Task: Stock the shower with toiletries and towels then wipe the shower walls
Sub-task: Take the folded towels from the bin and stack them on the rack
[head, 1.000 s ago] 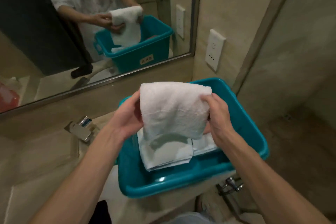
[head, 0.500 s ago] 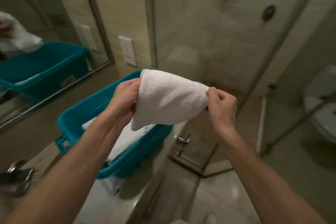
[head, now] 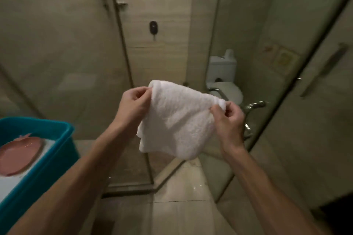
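– Two glass panels of the shower fill the upper left and centre of the frame. What's below?
– Bin, lower left, well apart from the towel, which hangs mid-frame.
– Held how?
– Left hand pinches its upper left corner, right hand pinches the upper right edge, fingers curled on both.
– Risk?
– Thin pinch grips, I'd judge. If one slips, the towel could drop to the floor and get dirty before it reaches the shower.
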{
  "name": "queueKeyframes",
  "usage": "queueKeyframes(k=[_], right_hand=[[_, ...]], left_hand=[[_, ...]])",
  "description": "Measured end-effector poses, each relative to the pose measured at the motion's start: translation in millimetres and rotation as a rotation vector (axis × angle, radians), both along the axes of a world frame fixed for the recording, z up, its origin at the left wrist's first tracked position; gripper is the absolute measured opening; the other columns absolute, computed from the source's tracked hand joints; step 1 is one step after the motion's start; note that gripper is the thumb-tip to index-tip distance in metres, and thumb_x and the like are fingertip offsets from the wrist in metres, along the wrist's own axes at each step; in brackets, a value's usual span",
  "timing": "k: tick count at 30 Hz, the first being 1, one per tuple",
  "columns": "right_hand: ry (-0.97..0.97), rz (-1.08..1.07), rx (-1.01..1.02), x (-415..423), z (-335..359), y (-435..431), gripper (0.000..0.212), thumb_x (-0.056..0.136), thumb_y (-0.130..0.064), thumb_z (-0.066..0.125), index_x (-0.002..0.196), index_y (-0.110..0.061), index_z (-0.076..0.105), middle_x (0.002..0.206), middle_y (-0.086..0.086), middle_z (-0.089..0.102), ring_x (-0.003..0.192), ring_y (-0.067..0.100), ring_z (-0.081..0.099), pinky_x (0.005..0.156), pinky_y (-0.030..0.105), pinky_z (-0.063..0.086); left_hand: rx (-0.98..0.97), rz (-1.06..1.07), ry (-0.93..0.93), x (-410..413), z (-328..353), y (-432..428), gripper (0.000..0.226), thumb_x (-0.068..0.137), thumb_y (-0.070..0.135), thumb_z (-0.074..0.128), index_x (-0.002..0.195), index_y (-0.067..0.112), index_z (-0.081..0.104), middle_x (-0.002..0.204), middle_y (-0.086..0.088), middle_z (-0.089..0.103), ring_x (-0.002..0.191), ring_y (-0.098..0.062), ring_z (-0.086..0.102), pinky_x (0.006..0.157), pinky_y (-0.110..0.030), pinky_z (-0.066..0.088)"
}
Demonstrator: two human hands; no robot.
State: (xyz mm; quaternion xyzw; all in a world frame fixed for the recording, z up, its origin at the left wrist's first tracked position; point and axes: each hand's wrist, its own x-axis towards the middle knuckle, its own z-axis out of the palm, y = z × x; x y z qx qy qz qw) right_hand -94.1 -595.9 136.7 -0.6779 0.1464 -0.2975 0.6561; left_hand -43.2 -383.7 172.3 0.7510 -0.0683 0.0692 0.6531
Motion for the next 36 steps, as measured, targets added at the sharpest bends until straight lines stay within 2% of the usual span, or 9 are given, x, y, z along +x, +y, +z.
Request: queueKeyframes(k=[6, 9, 11, 14, 17, 20, 25, 32, 36], right_hand=[[0.017, -0.215, -0.054, -51.2, 2.4, -135.5, 0.019, 0.074, -0.031, 0.064, 0.072, -0.016, 0.054, 0.064, -0.013, 0.050, 0.057, 0.007, 0.043, 0.053, 0.030, 0.039], [0.021, -0.265, -0.046, -75.4, 2.9, -199.7, 0.011, 0.079, -0.026, 0.068, 0.082, -0.018, 0.061, 0.074, -0.008, 0.062, 0.061, 0.006, 0.052, 0.053, 0.026, 0.043], [0.026, -0.309, 0.002, -89.3, 2.0, -240.9, 0.010, 0.080, -0.022, 0.071, 0.087, -0.021, 0.063, 0.079, -0.006, 0.070, 0.065, 0.006, 0.058, 0.058, 0.026, 0.047], [0.070, -0.336, 0.055, -112.2, -1.7, -296.6, 0.019, 0.082, -0.022, 0.074, 0.096, -0.025, 0.063, 0.090, -0.004, 0.074, 0.080, 0.013, 0.068, 0.069, 0.034, 0.054], [0.112, -0.344, 0.115, -133.8, -4.0, -334.7, 0.036, 0.084, -0.025, 0.077, 0.114, -0.025, 0.058, 0.103, -0.004, 0.073, 0.088, 0.012, 0.073, 0.078, 0.039, 0.059], [0.111, -0.357, 0.132, -146.3, -5.9, -364.5, 0.043, 0.086, -0.022, 0.077, 0.125, -0.022, 0.058, 0.106, -0.004, 0.073, 0.085, 0.005, 0.073, 0.076, 0.034, 0.060], [0.103, -0.354, 0.080, -145.4, -2.0, -410.6, 0.014, 0.092, -0.018, 0.069, 0.105, -0.020, 0.074, 0.103, 0.001, 0.076, 0.100, 0.022, 0.072, 0.086, 0.045, 0.058], [0.145, -0.394, 0.047, -74.0, -9.7, -494.7, 0.022, 0.087, -0.026, 0.074, 0.109, -0.022, 0.073, 0.102, -0.006, 0.076, 0.096, 0.013, 0.073, 0.078, 0.033, 0.060], [0.172, -0.402, 0.010, -2.7, -7.3, -549.9, 0.026, 0.085, -0.028, 0.075, 0.110, -0.022, 0.072, 0.099, -0.007, 0.076, 0.093, 0.011, 0.073, 0.076, 0.030, 0.060]], left_hand=[[0.034, -0.226, 0.051, -16.8, -14.9, -146.6, 0.043, 0.094, 0.030, 0.041, 0.088, -0.010, 0.058, 0.074, -0.008, 0.052, 0.070, -0.019, 0.044, 0.066, -0.038, 0.036], [-0.070, -0.402, 0.225, -27.5, -13.0, -208.8, 0.044, 0.099, 0.038, 0.041, 0.103, 0.010, 0.075, 0.093, 0.000, 0.073, 0.085, -0.017, 0.065, 0.077, -0.036, 0.050], [-0.059, -0.537, 0.250, -31.4, -15.4, -242.3, 0.041, 0.100, 0.048, 0.049, 0.111, 0.017, 0.075, 0.109, -0.003, 0.076, 0.100, -0.021, 0.072, 0.088, -0.040, 0.055], [-0.003, -0.680, 0.205, -37.4, -19.1, -289.8, 0.026, 0.090, 0.032, 0.072, 0.109, 0.013, 0.075, 0.110, -0.011, 0.075, 0.105, -0.033, 0.071, 0.097, -0.059, 0.053], [-0.056, -0.689, 0.222, -40.3, -24.8, -339.2, 0.021, 0.088, 0.016, 0.075, 0.106, 0.006, 0.075, 0.106, -0.013, 0.076, 0.101, -0.031, 0.073, 0.096, -0.051, 0.055], [-0.092, -0.696, 0.224, -37.3, -32.1, -385.2, 0.019, 0.088, 0.015, 0.075, 0.104, 0.005, 0.075, 0.100, -0.011, 0.077, 0.093, -0.025, 0.074, 0.082, -0.040, 0.057], [-0.137, -0.714, 0.235, -16.5, -43.0, -455.7, 0.027, 0.084, 0.023, 0.079, 0.107, 0.011, 0.071, 0.104, -0.003, 0.076, 0.100, -0.021, 0.073, 0.087, -0.039, 0.058], [-0.234, -0.673, 0.256, 39.6, -63.8, -542.6, 0.022, 0.088, 0.027, 0.074, 0.109, 0.020, 0.073, 0.109, 0.004, 0.075, 0.101, -0.016, 0.072, 0.089, -0.041, 0.057], [-0.285, -0.510, 0.321, 86.4, -69.7, -594.5, 0.025, 0.085, 0.035, 0.075, 0.109, 0.028, 0.072, 0.107, 0.010, 0.075, 0.102, -0.013, 0.070, 0.090, -0.039, 0.055]])
